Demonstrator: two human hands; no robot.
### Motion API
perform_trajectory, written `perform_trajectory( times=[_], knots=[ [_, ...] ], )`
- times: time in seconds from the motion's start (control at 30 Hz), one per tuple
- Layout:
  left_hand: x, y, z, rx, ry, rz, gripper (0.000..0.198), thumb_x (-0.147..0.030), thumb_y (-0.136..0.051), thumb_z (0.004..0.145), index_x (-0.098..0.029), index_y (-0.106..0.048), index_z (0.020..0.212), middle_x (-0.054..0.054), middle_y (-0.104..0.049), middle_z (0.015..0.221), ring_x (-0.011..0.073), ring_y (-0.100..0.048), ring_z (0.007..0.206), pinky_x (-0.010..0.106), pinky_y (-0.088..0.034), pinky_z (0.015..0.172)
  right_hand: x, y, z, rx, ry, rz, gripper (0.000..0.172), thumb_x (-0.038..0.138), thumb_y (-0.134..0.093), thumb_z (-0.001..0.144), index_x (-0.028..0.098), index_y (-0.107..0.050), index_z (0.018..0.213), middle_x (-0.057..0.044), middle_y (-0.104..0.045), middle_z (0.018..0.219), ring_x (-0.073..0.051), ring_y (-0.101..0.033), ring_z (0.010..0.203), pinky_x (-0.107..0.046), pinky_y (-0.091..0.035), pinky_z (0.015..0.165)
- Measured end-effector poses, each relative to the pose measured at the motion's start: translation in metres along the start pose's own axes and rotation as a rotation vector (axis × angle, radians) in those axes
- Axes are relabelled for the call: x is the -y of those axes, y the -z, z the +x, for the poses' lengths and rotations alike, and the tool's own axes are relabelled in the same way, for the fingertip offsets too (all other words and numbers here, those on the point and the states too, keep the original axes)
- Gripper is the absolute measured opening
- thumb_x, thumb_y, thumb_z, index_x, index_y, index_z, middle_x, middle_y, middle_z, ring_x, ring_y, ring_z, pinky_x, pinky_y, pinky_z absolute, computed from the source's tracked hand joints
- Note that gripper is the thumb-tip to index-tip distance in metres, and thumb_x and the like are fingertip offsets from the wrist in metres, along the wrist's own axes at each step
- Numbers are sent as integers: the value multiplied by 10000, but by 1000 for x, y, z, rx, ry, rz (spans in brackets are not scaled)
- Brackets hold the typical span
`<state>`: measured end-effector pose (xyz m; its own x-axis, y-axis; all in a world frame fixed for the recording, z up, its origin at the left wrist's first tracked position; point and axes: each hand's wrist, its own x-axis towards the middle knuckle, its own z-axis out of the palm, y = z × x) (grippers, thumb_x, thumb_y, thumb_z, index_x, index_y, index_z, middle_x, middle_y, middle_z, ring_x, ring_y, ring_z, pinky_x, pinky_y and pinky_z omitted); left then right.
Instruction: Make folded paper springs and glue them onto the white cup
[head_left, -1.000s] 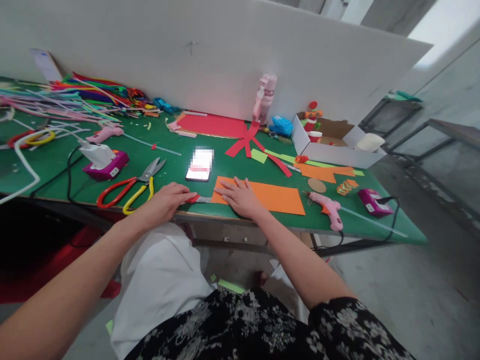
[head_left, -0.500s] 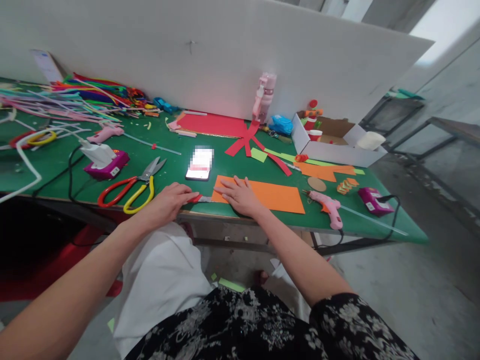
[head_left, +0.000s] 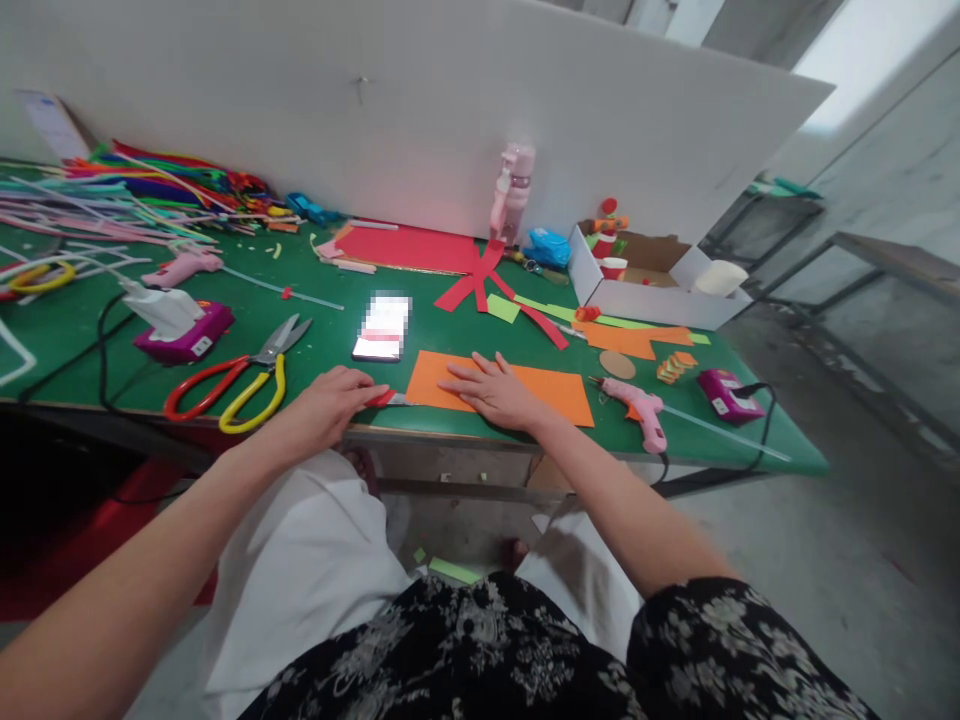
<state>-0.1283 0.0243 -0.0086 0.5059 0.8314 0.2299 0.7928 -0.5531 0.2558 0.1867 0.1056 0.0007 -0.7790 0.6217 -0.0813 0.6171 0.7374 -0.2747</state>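
Observation:
My left hand [head_left: 330,400] is closed around a small red-handled cutter [head_left: 386,399] whose blade tip lies at the left edge of an orange paper sheet [head_left: 547,392]. My right hand [head_left: 495,390] lies flat on that sheet with fingers spread, pressing it onto the green table [head_left: 315,330] near the front edge. A phone [head_left: 382,328] with a lit screen sits just behind the sheet.
Red-and-yellow scissors [head_left: 240,380] lie left of my left hand. A purple glue-gun stand [head_left: 184,335] with cables is further left, a pink glue gun [head_left: 634,405] to the right. Red paper strips [head_left: 480,280], a white box [head_left: 652,290], a pink bottle [head_left: 511,195] and coloured pipe cleaners [head_left: 150,190] fill the back.
The view has shifted a little to the right, so everything sits further left in the frame. My right hand has slid slightly further onto the orange sheet. The left hand keeps its grip.

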Motion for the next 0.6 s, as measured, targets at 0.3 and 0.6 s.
perform_trajectory(
  times=[0.3, 0.6],
  knots=[
    [-6, -3, 1, -38, 14, 6, 509, -122, -347, 903, -246, -673, 1274, 105, -680, 1104, 232, -565, 963, 383, -493, 881, 0, 1, 0, -7, -15, -3, 473, 389, -238, 1065, 443, -451, 1483, 119, -358, 1604, -307, -176, 1541, -613, -79, 1235],
    [-15, -1, 4, -11, 8, 16, 489, -119, -344, 915, -204, -673, 1266, 110, -679, 1109, 224, -574, 950, 358, -481, 875, 1, 0, 0, -13, -16, -10, 472, 387, -242, 1065, 437, -448, 1487, 120, -354, 1606, -311, -181, 1539, -617, -84, 1234]
  ],
)
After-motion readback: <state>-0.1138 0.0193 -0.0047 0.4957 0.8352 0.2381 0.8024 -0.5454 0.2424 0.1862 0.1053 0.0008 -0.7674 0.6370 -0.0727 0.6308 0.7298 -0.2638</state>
